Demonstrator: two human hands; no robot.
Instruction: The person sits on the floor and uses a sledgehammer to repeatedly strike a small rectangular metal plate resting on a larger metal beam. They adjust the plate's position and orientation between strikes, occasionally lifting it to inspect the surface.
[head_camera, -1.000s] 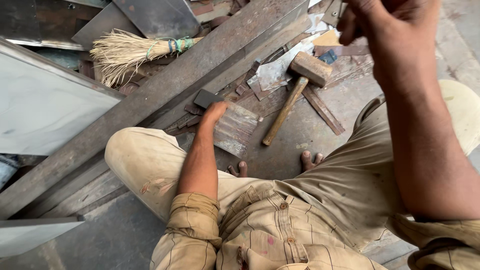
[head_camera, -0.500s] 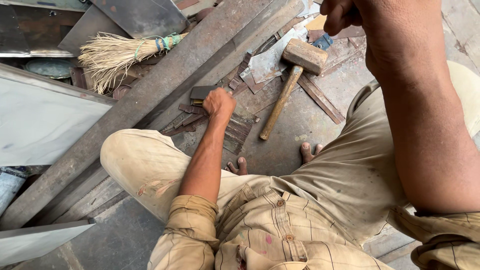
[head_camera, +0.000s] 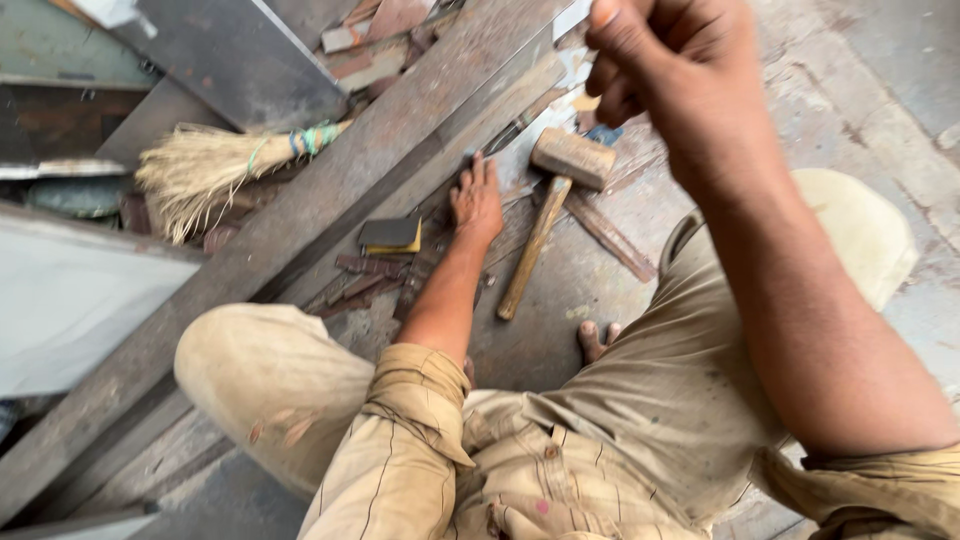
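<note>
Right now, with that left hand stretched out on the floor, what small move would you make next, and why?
Probably slide the left hand a little right to the wooden mallet. The hand lies flat and open on the scrap-strewn floor, just beside the mallet's handle and holding nothing. The right hand is raised with fingers curled; I cannot tell whether it holds anything.

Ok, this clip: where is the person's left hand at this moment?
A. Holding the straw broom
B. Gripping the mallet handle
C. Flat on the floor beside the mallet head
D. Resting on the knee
C: the left hand lies spread on the floor, just left of the wooden mallet and apart from it.
</note>
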